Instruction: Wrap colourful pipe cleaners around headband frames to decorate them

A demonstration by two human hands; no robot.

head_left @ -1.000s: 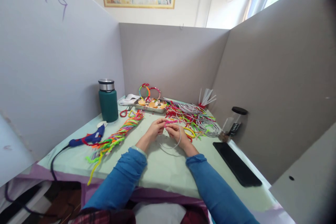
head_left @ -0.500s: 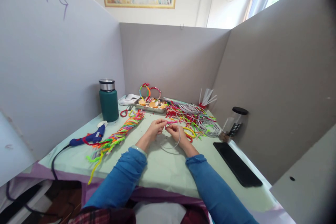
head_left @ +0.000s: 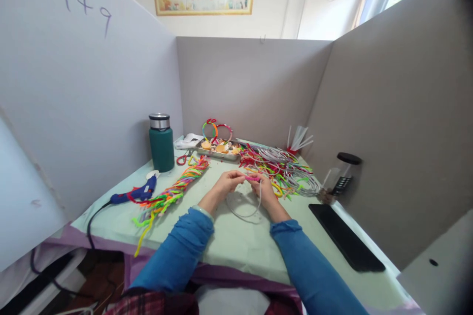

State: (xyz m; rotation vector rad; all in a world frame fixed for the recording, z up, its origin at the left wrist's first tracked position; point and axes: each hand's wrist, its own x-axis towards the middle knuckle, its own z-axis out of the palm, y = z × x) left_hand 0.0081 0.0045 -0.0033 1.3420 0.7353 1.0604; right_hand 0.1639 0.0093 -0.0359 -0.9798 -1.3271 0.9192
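Both of my hands meet above the middle of the table. Between their fingertips is a pink pipe cleaner, wound at one end of a thin grey wire hoop. My left hand pinches the pink piece from the left. My right hand grips it from the right, with the hoop hanging below and in front of its fingers. The exact fingertip contact is too small to make out. Just behind my right hand lie yellow loops, partly hidden by it.
On the left are a twisted bundle of colourful pipe cleaners, a blue glue gun and a green bottle. A metal tray with decorated hoops, grey wire coils, a black-lidded jar and a black slab stand farther round.
The view has shifted, so everything sits slightly farther right. My hands have come closer together on the pink pipe cleaner, and the hoop hangs in a slightly different position.
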